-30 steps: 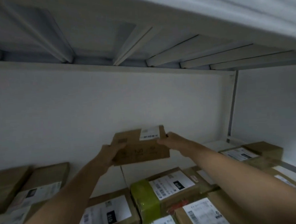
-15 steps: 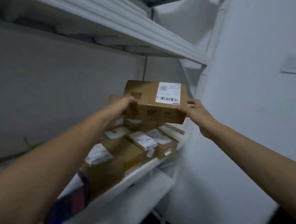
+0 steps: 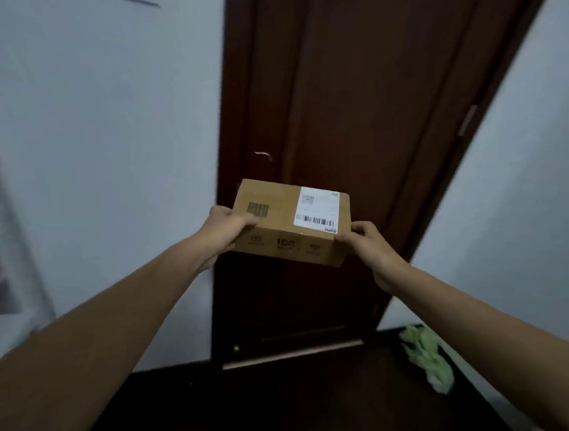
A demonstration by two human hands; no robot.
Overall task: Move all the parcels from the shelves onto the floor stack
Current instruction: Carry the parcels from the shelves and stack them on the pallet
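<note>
Swung away from the shelves, left hand (image 3: 228, 232) and right hand (image 3: 373, 247) grip the parcel (image 3: 278, 209) before a dark door (image 3: 336, 97).

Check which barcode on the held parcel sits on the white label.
The barcode nearest the right hand, along the white shipping label's lower edge. The other barcode, by the left hand, is printed straight on the cardboard parcel.

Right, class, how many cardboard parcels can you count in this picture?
1. The parcel is held before the dark door, left hand gripping its left end, right hand its right end. Others may lie out of frame.
</note>
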